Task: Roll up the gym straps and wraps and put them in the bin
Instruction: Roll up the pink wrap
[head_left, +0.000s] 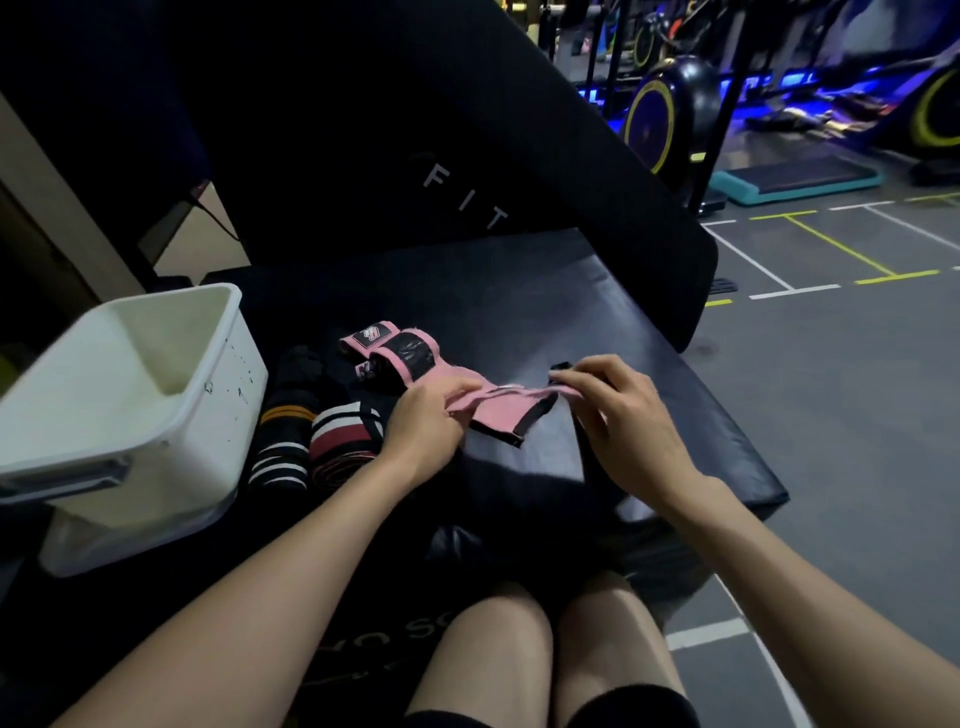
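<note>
Head view, your left hand: your left hand (431, 421) sits just below frame centre, fingers curled, pinching the left end of the pink wrap (498, 410).
Head view, your right hand: your right hand (618, 410), at 3 o'clock of the left, pinches the wrap's right end with thumb and fingertips.
Pink wrap: stretched between both hands over the black bench pad (597, 312); its other part lies at 11 o'clock.
Other wraps: a red-and-white rolled wrap (345, 441) and a black striped wrap (285, 431) lie at 9 o'clock of your left hand.
Bin: the white bin (135, 405) stands at 9 o'clock, just beside the black striped wrap.
</note>
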